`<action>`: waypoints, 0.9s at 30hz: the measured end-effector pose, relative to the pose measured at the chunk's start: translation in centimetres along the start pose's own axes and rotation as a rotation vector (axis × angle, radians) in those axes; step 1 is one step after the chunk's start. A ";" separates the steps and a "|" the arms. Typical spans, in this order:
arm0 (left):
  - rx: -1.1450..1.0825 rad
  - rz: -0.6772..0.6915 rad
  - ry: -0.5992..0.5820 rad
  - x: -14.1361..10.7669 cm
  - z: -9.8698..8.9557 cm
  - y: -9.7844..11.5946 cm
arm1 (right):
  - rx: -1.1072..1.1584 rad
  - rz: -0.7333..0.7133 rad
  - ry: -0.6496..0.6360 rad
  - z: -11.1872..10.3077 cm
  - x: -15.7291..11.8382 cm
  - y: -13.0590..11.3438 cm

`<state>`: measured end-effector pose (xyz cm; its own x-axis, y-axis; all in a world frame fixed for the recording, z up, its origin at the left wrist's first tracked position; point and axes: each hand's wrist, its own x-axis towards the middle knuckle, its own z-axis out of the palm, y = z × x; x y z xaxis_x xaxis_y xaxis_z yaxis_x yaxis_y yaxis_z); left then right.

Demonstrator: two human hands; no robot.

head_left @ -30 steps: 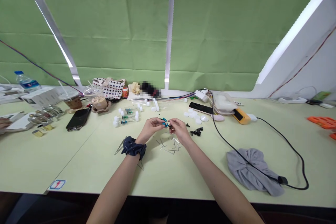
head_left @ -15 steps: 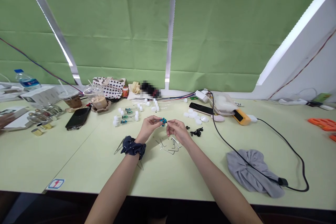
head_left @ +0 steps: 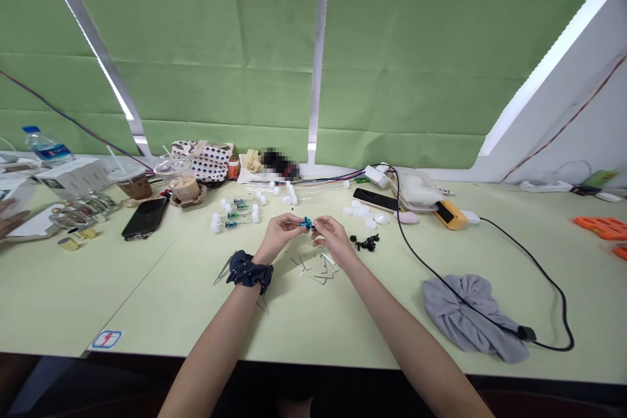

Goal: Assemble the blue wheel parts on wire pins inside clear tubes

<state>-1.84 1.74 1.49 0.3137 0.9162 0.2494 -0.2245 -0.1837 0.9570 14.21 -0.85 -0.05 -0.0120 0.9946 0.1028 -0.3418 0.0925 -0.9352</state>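
While both hands are raised over the pale green desk point(head_left: 313, 333), a small, shiny blue part with several knobs point(head_left: 306, 223) sits between them, above the desktop. The left hand point(head_left: 283, 233), a dark blue dotted fabric band point(head_left: 249, 272) around its wrist, grips the blue part between thumb and fingertips, its fingers bent inward. The right hand point(head_left: 333, 238) has thumb and fingertips drawn together on a tiny dark piece point(head_left: 313, 228) at the blue part's right side; this piece is too small to make out its shape, and whether it touches the blue part I cannot tell. On the desk just below the hands lie thin, bent, silvery metal rods point(head_left: 321, 279). Near the right hand is a cluster of small black pieces point(head_left: 367, 243), with round white plastic caps point(head_left: 360, 211) behind it. Clear tubes with white ends and blue-green pieces inside point(head_left: 238, 217) lie beyond the left hand.
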 end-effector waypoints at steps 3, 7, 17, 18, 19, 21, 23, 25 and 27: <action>0.004 -0.015 -0.032 0.0 0.3 -0.1 | 0.014 -0.025 0.018 0.0 0.0 -0.1; -0.018 -0.007 -0.029 0.2 0.2 -0.2 | 0.005 0.027 -0.021 0.0 -0.1 -0.2; -0.064 0.015 -0.032 0.0 0.2 -0.4 | -0.101 0.089 -0.048 0.0 -0.1 -0.1; -0.062 0.013 -0.034 0.0 0.3 -0.4 | -0.118 0.094 -0.036 -0.1 -0.1 0.0; -0.057 0.010 -0.031 0.0 0.4 -0.4 | -0.132 0.103 -0.028 -0.1 0.0 0.0; -0.043 0.008 -0.016 0.0 0.5 -0.4 | -0.158 0.135 -0.022 -0.2 0.1 0.1; -0.034 0.004 -0.001 -0.1 0.5 -0.5 | -0.163 0.159 -0.008 -0.2 0.2 0.2; -0.024 -0.006 0.020 -0.2 0.6 -0.4 | -0.132 0.146 0.013 -0.2 0.2 0.2; -0.003 -0.017 0.050 -0.6 0.7 -0.2 | -0.095 0.100 0.014 -0.2 0.0 0.0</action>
<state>-1.35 0.94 1.24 0.2712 0.9358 0.2252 -0.2219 -0.1669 0.9607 14.39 -0.83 -0.16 -0.0287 0.9996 0.0035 -0.2491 -0.0037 -0.9685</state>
